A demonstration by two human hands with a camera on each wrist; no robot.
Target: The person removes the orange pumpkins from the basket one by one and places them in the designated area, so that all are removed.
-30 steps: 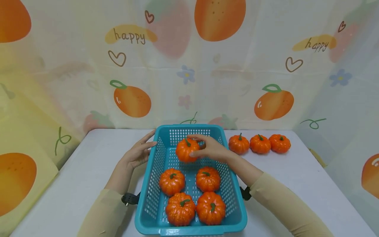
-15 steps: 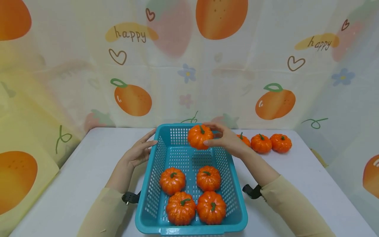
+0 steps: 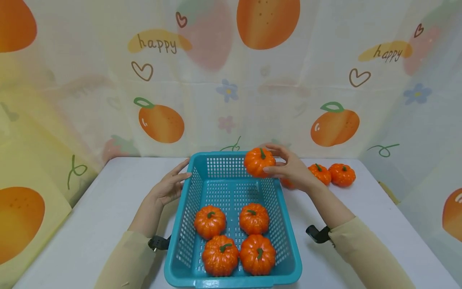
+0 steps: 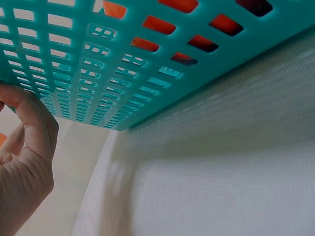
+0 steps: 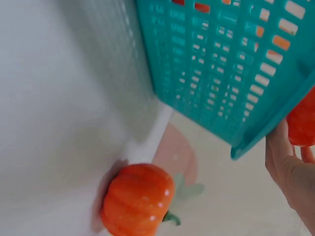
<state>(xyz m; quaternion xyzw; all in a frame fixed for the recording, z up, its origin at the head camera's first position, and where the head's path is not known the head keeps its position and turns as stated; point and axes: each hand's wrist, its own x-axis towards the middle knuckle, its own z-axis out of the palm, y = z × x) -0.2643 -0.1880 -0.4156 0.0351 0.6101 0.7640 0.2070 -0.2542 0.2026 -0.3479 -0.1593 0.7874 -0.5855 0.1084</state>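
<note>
A small orange pumpkin with a green stem is pinched between the thumb and fingers of my right hand. It is raised over the back right rim of a turquoise slotted basket. Inside, toward the front, sit several more pumpkins. My left hand rests against the outside of the basket's left wall, its fingers extended and fingertips right at the rim. In the left wrist view this hand touches the basket near its upper edge. The right wrist view shows the held pumpkin beyond the rim.
On the white table, right of the basket, a row of pumpkins stands, one largely hidden behind my right hand. That nearer pumpkin shows plainly in the right wrist view. A fruit-printed cloth hangs behind the table.
My right hand has lifted the pumpkin from inside the basket's back part and carried it up and rightward to the right rim. My left hand and the basket have stayed in place.
</note>
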